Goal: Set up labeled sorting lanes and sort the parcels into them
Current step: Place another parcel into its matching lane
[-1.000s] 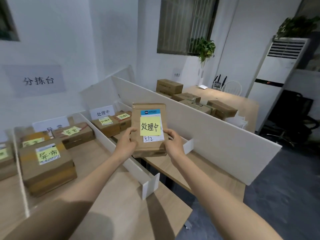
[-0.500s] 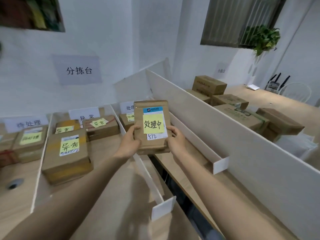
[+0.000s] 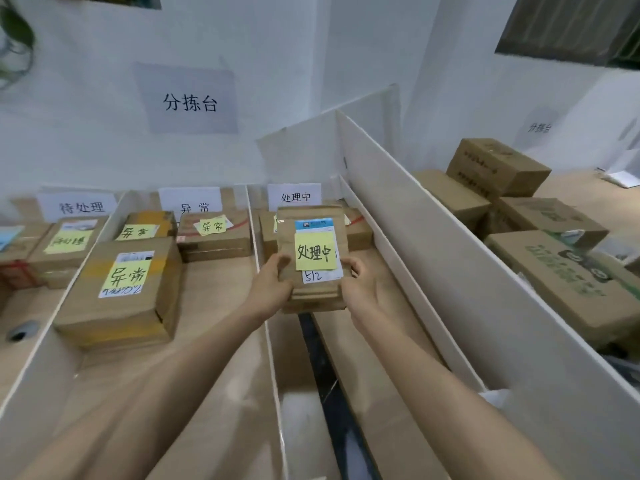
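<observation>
- Two hands, my left hand (image 3: pixel 269 289) and my right hand (image 3: pixel 361 286), gripped the flat brown paper parcel (image 3: pixel 313 296) by its sides.
- Its yellow sticky note (image 3: pixel 315 251) faced me.

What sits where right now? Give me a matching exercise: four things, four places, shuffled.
Things
1. brown paper parcel with yellow 处理中 note
2. large brown cardboard box with yellow 异常 note
3. white paper sign reading 分拣台
4. brown cardboard box with green print

Places
a. on the wall
b. middle lane, front
c. between left hand and right hand
d. right of the tall white divider

Pairs: 1-c, 2-b, 3-a, 4-d
</observation>
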Available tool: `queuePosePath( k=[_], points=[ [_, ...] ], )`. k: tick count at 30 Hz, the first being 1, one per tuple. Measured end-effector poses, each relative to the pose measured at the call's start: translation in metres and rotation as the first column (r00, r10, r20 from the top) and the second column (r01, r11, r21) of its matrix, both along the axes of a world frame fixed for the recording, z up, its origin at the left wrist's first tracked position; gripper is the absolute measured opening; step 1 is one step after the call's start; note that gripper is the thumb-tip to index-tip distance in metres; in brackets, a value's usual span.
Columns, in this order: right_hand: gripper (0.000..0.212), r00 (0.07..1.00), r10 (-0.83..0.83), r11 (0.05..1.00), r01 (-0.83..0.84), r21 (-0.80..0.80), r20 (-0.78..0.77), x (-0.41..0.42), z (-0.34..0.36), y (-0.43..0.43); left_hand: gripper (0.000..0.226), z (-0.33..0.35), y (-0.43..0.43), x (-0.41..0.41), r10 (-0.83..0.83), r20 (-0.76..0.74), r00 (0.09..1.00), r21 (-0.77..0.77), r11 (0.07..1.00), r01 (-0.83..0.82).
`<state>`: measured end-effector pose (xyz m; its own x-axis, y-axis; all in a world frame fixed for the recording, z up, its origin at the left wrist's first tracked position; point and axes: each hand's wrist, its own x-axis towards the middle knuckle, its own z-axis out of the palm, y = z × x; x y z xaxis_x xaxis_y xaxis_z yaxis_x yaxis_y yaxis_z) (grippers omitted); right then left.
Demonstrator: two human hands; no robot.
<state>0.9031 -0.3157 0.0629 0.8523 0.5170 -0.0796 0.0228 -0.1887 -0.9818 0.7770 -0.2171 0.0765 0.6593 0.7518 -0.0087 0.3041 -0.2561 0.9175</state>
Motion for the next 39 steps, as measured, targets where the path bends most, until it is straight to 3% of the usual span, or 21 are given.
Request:
queuePosePath(
  k=[11, 15, 18, 39],
  points=[
    [0.018, 0.985, 0.056, 0.991, -0.076, -0.113, -0.163, 0.046, -0.068, 0.048, 0.056, -0.062, 0.028, 0.047, 0.129, -0.175, 0.976, -0.143, 0.978, -0.155],
    [0.021, 0.977, 0.068, 0.98, -0.103, -0.17, -0.202, 0.054, -0.088, 0.059, 0.037, -0.076, 0.029, 0.059, 0.129, -0.179, 0.975, -0.175, 0.971, -0.16],
    [0.023, 0.972, 0.086, 0.971, -0.131, -0.198, -0.218, 0.061, -0.101, 0.065, 0.041, -0.087, 0.035, 0.069, 0.134, -0.224, 0.965, -0.2, 0.963, -0.18],
    [0.036, 0.943, 0.192, 0.942, -0.255, -0.217, -0.272, 0.084, -0.103, 0.109, 0.047, -0.111, 0.08, 0.096, 0.207, -0.292, 0.934, -0.115, 0.962, -0.249]
  ],
)
